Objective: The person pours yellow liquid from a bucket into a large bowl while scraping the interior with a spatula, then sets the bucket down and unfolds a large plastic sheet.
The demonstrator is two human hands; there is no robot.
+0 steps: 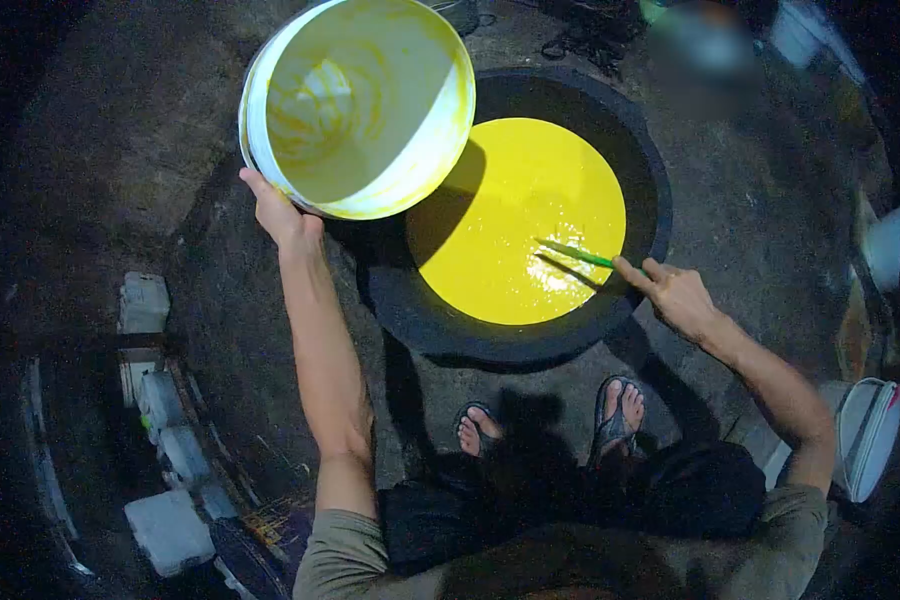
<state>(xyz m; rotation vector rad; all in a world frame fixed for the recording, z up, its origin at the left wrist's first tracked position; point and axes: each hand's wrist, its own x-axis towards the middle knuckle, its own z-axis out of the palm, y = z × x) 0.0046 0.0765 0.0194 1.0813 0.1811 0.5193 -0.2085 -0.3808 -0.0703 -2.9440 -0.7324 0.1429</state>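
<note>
A white bucket [440, 150] with yellow smears inside hangs tilted at the upper left of the vat, its mouth facing me. My left hand [282, 213] is closed on its lower left rim. My right hand [678, 298] grips the green handle of a thin tool [588, 257], whose dark end points left over the bright yellow liquid [520, 210]. The liquid lies in a wide round black vat [645, 150]. Foam or glints show beneath the tool. The bucket's shadow falls on the liquid's left side.
My sandalled feet stand just below the vat. Several pale blocks [170, 530] lie at the lower left. A white bucket [888, 250] is at the right edge, with a pale container [863, 440] below it. Dark tangled material [585, 42] lies behind the vat.
</note>
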